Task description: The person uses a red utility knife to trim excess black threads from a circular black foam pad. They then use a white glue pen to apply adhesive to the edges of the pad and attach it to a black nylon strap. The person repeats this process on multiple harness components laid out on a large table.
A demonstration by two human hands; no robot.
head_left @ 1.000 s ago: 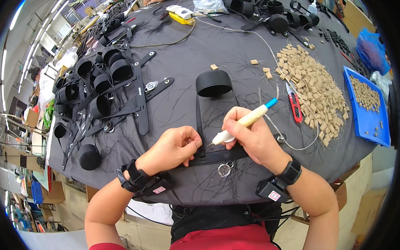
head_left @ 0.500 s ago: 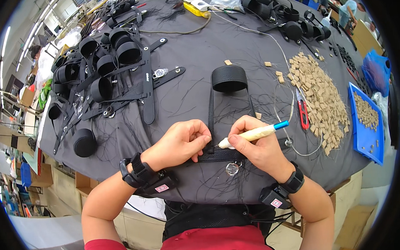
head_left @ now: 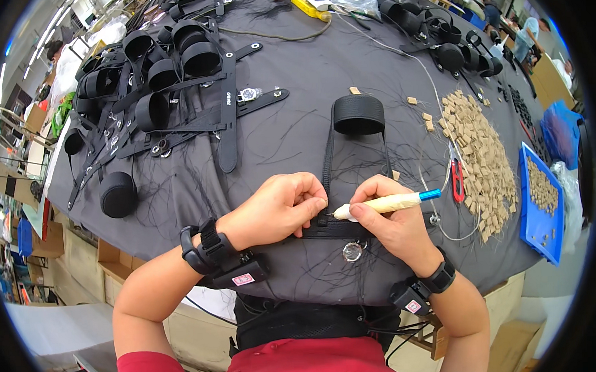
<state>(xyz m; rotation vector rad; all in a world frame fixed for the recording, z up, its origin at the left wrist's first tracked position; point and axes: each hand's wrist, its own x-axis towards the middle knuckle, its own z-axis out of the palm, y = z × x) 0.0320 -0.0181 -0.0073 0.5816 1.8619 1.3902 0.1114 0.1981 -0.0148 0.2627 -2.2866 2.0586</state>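
A black leather-like strap piece lies before me, with a round cuff [head_left: 358, 115] at its far end. Two narrow straps [head_left: 328, 155] run from the cuff toward a wider crosswise band [head_left: 339, 230] near me. My left hand [head_left: 287, 209] is closed, thumb and forefinger pinched at the left strap where it meets the band. Between the fingers of my right hand [head_left: 391, 217] is a pen-shaped tool [head_left: 396, 203] with a cream wrapped grip and blue end. Its tip points left, close to that joint. A metal ring [head_left: 352, 251] hangs below the band.
Many black cuffs and straps [head_left: 152, 112] are heaped at left; more lie at far right. Small tan pieces [head_left: 475, 160] form a pile on the right, beside red-handled snips [head_left: 457, 180] and a blue tray [head_left: 533, 233]. A pale cord [head_left: 420, 64] crosses the grey cloth. Loose black threads are scattered about.
My view has shifted, so the table things sit a little further right. The pen-shaped tool is held flatter, its blue end lower. Both hands stay at the joint of the strap and band.
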